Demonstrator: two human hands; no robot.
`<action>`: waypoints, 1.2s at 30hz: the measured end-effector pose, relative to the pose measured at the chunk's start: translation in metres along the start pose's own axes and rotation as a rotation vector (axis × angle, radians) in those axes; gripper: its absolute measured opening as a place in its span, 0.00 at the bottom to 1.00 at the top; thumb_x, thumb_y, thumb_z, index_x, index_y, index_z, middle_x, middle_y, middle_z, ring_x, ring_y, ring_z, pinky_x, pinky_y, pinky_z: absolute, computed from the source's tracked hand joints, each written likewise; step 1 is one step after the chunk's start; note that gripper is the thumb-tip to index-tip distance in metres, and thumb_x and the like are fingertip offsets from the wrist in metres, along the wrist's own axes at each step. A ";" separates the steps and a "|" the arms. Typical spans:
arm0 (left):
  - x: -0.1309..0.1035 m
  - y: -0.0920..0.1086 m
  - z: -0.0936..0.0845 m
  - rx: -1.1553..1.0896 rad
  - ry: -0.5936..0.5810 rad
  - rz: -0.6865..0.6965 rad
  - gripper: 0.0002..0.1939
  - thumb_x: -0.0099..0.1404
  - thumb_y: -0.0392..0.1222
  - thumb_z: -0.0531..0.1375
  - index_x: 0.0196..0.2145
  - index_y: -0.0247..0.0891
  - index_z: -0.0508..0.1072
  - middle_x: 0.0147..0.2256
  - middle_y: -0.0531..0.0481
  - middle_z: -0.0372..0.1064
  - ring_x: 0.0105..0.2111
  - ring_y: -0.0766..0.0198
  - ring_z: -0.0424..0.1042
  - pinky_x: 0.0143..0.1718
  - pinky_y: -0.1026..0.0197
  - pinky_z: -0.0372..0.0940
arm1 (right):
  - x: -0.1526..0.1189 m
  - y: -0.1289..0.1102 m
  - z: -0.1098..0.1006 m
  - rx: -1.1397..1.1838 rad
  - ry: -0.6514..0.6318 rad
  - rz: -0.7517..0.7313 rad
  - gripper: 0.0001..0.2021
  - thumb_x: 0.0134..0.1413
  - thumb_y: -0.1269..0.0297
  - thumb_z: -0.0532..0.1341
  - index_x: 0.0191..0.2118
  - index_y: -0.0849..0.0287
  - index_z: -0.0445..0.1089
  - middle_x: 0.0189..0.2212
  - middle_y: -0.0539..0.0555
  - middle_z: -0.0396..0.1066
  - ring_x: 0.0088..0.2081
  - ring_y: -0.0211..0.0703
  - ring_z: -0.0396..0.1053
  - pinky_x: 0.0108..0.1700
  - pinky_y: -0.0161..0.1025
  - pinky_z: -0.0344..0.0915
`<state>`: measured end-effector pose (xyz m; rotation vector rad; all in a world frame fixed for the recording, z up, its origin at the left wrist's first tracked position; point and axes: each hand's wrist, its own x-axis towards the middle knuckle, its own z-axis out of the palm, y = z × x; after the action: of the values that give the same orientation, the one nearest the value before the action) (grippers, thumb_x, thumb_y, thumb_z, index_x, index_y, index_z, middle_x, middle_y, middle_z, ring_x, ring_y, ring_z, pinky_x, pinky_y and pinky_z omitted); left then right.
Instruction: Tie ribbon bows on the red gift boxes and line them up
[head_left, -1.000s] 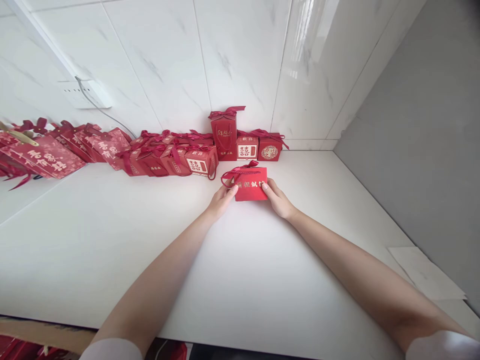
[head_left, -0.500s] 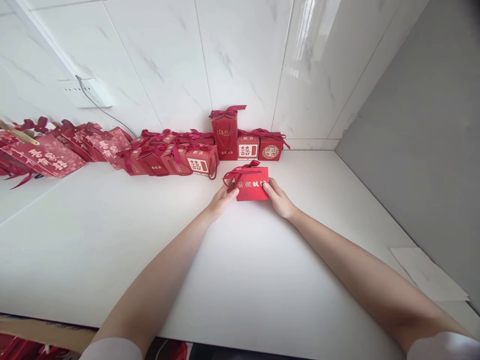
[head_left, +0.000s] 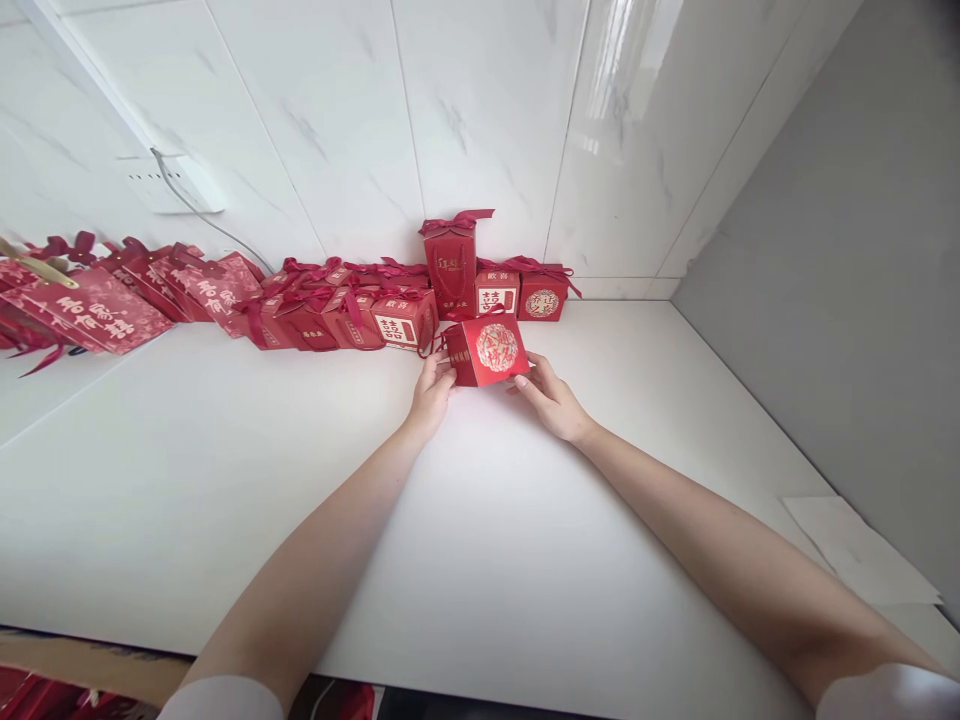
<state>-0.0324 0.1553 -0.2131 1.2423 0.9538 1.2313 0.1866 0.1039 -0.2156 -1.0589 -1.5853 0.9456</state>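
A bright red gift box [head_left: 491, 352] with a round gold-edged emblem is held low over the white table, one corner turned toward me. My left hand [head_left: 433, 392] grips its left side, thumb in front, near the box's cord and ribbon. My right hand [head_left: 551, 398] is at its right side, fingers apart, with the thumb at the lower right corner. Just behind stands a taller red box [head_left: 450, 262] with a ribbon bow. To its right are a box with a white label [head_left: 496, 297] and a box with a round emblem [head_left: 541, 304].
Several ribboned red boxes [head_left: 315, 320] line the tiled wall at centre left. Patterned red bags [head_left: 97, 310] lie at the far left, below a wall socket [head_left: 176, 187] with a cable. White paper sheets [head_left: 859, 550] are on the table [head_left: 465, 570] at the right.
The box has turned, so the round emblem side now faces me instead of the side with gold writing. It has shifted slightly left and back. My right fingers have loosened.
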 end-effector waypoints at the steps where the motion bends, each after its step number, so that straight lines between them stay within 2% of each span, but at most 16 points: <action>1: -0.001 0.002 0.001 -0.001 -0.028 0.001 0.25 0.61 0.54 0.61 0.54 0.45 0.65 0.56 0.44 0.65 0.56 0.48 0.65 0.54 0.41 0.63 | -0.001 -0.002 0.000 -0.012 0.003 0.006 0.26 0.63 0.45 0.54 0.61 0.51 0.54 0.47 0.56 0.73 0.45 0.49 0.73 0.54 0.51 0.64; 4: -0.005 0.011 0.005 -0.007 -0.170 0.077 0.28 0.63 0.57 0.58 0.58 0.47 0.63 0.60 0.46 0.61 0.61 0.47 0.60 0.59 0.43 0.58 | -0.002 -0.006 0.000 -0.066 0.009 0.039 0.24 0.62 0.44 0.53 0.59 0.49 0.57 0.44 0.54 0.74 0.44 0.50 0.73 0.53 0.51 0.65; 7: -0.007 0.016 0.008 0.022 -0.272 0.161 0.30 0.63 0.54 0.61 0.60 0.45 0.62 0.62 0.45 0.59 0.62 0.48 0.58 0.62 0.47 0.55 | -0.003 -0.008 0.000 -0.106 0.007 0.058 0.26 0.61 0.43 0.54 0.59 0.49 0.57 0.41 0.53 0.75 0.42 0.51 0.73 0.51 0.51 0.67; 12: 0.000 0.007 0.004 0.017 -0.197 0.086 0.32 0.60 0.54 0.63 0.58 0.41 0.63 0.57 0.41 0.65 0.59 0.46 0.63 0.59 0.43 0.58 | -0.003 -0.009 0.000 -0.100 0.008 0.057 0.26 0.61 0.42 0.53 0.58 0.51 0.58 0.42 0.53 0.76 0.43 0.51 0.74 0.52 0.51 0.66; 17: 0.004 -0.002 -0.001 -0.078 -0.215 0.088 0.28 0.58 0.56 0.64 0.52 0.41 0.68 0.56 0.43 0.66 0.59 0.45 0.62 0.59 0.42 0.57 | -0.003 -0.010 0.000 -0.152 0.011 0.054 0.25 0.63 0.42 0.50 0.55 0.53 0.65 0.54 0.56 0.70 0.55 0.55 0.67 0.58 0.53 0.60; 20: 0.002 -0.003 -0.002 -0.089 -0.233 0.078 0.29 0.57 0.56 0.64 0.52 0.42 0.67 0.55 0.44 0.67 0.58 0.45 0.63 0.59 0.42 0.57 | -0.003 -0.010 -0.002 -0.082 -0.062 0.048 0.28 0.63 0.42 0.49 0.60 0.53 0.61 0.59 0.56 0.66 0.59 0.55 0.64 0.61 0.53 0.58; 23: 0.001 -0.003 -0.001 -0.081 -0.248 0.067 0.29 0.57 0.57 0.65 0.52 0.41 0.67 0.54 0.44 0.67 0.58 0.45 0.63 0.59 0.42 0.56 | -0.002 -0.008 -0.003 0.038 -0.111 0.046 0.30 0.62 0.42 0.51 0.64 0.52 0.57 0.59 0.54 0.66 0.60 0.53 0.63 0.63 0.51 0.58; 26: 0.001 -0.001 0.000 -0.062 -0.267 0.058 0.29 0.57 0.57 0.65 0.51 0.40 0.67 0.54 0.43 0.67 0.58 0.44 0.62 0.59 0.42 0.56 | -0.001 -0.005 -0.004 0.064 -0.090 0.065 0.31 0.62 0.42 0.52 0.65 0.51 0.56 0.58 0.53 0.67 0.60 0.53 0.63 0.63 0.52 0.59; 30: -0.001 0.002 0.003 -0.033 -0.264 0.065 0.26 0.57 0.56 0.66 0.48 0.39 0.68 0.53 0.43 0.67 0.57 0.44 0.63 0.58 0.43 0.57 | -0.002 -0.004 -0.003 -0.052 -0.033 0.091 0.31 0.63 0.41 0.50 0.66 0.48 0.53 0.56 0.52 0.70 0.60 0.56 0.64 0.63 0.56 0.57; 36: 0.001 0.001 0.001 -0.033 -0.256 0.057 0.27 0.55 0.57 0.67 0.46 0.39 0.68 0.51 0.43 0.68 0.56 0.44 0.64 0.56 0.44 0.57 | -0.003 -0.005 -0.005 -0.038 -0.058 0.077 0.32 0.63 0.42 0.49 0.67 0.50 0.50 0.59 0.53 0.66 0.62 0.55 0.61 0.64 0.55 0.56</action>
<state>-0.0313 0.1557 -0.2123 1.3707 0.7135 1.0955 0.1913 0.0997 -0.2103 -1.1353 -1.6246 1.0095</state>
